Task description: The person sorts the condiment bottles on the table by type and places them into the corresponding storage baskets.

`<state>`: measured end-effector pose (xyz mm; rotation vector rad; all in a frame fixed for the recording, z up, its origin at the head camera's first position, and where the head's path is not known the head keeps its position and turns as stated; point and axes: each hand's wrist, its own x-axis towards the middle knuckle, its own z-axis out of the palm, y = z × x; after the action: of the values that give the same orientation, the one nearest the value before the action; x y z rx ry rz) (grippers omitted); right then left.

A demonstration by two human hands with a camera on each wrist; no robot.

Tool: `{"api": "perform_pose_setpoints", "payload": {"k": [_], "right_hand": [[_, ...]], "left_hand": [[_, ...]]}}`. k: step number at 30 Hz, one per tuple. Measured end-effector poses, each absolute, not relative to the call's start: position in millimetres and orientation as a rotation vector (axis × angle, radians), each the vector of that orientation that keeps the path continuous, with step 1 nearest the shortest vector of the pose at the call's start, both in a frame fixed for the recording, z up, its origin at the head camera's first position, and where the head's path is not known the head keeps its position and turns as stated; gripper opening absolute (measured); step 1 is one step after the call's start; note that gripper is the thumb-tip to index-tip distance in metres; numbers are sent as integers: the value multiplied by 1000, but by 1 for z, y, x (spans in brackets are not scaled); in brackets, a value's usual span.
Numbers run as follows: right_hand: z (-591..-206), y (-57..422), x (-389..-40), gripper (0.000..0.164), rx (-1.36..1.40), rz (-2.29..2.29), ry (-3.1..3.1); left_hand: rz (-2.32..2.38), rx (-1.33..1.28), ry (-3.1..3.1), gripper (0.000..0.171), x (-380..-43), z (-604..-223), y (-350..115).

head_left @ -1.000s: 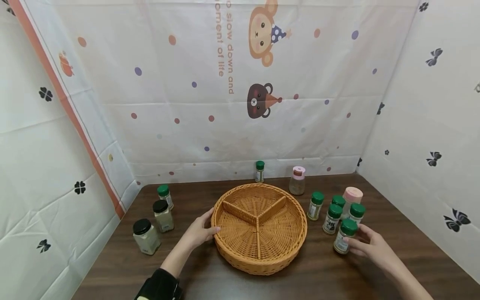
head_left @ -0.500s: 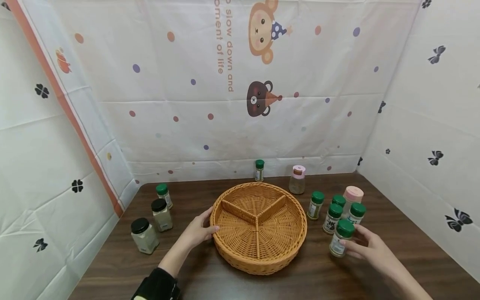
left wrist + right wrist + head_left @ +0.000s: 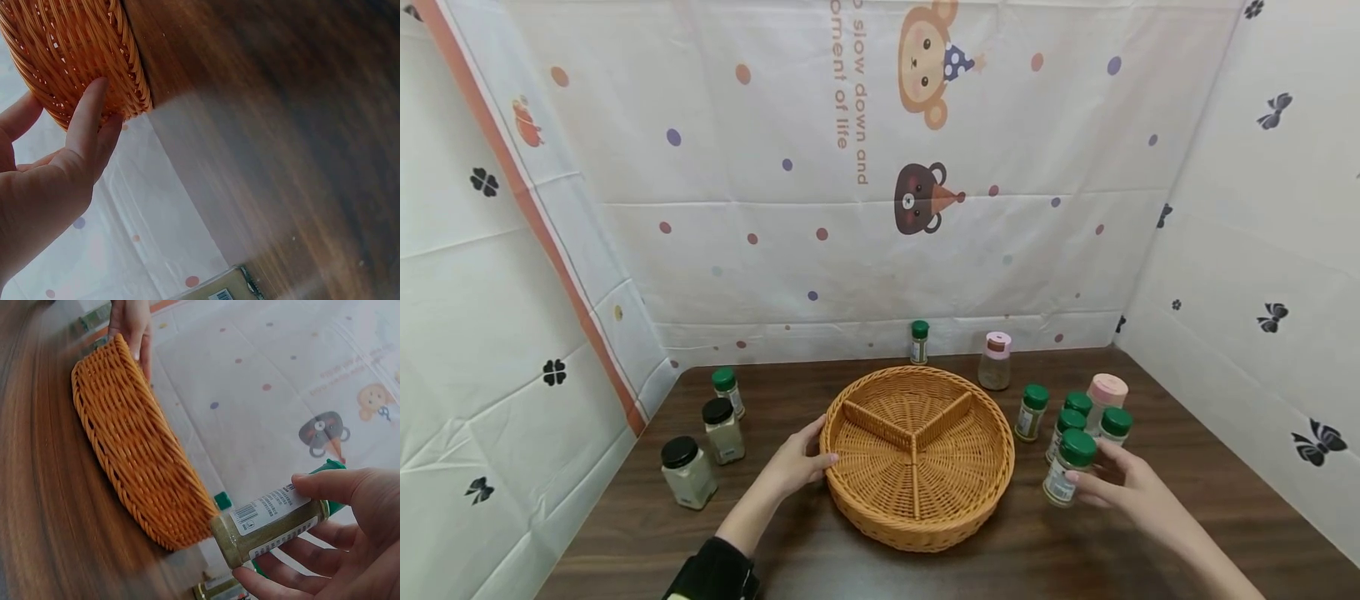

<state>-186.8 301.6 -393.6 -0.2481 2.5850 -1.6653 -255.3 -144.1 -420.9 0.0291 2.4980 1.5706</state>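
A round wicker basket point(image 3: 917, 467) with three compartments stands mid-table. My left hand point(image 3: 797, 462) grips its left rim, thumb over the edge; in the left wrist view the fingers point(image 3: 87, 122) lie against the outer weave. My right hand point(image 3: 1120, 483) holds a green-capped spice jar point(image 3: 1063, 479) upright between thumb and fingers, right of the basket. The right wrist view shows this spice jar point(image 3: 269, 519) with a white barcode label and greenish-brown contents. Just behind it is another green-capped jar point(image 3: 1070, 419), partly hidden.
More green-capped jars point(image 3: 1032, 412) and a pink-lidded jar point(image 3: 1107, 392) stand at the right. A pink-topped bottle point(image 3: 995, 371) and a small green-capped jar point(image 3: 919, 343) are behind the basket. Black-lidded jars point(image 3: 690, 479) and one green-capped jar point(image 3: 727, 390) stand left. Patterned cloth point(image 3: 737, 275) borders the table.
My right hand has carried the spice jar leftward, nearer the basket and in front of another green-capped jar. The left hand and the basket have stayed in place.
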Motion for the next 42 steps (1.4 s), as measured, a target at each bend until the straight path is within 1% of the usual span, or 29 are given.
{"api": "perform_pose_setpoints", "payload": {"k": [7, 13, 19, 33, 42], "right_hand": [[-388, 294, -191, 55, -392, -1684, 2587], [-384, 288, -193, 52, -425, -1681, 2597], [-383, 285, -197, 46, -510, -1692, 2597], [-381, 276, -200, 46, -466, -1660, 2614], [-378, 270, -202, 51, -425, -1666, 2582]], "left_hand": [[1583, 36, 2495, 71, -256, -420, -144], [1583, 30, 2493, 71, -256, -420, -143], [1598, 37, 2484, 71, -255, -421, -144], [1594, 35, 2485, 70, -255, -421, -143], [1591, 28, 2478, 71, -255, -421, -144]]}}
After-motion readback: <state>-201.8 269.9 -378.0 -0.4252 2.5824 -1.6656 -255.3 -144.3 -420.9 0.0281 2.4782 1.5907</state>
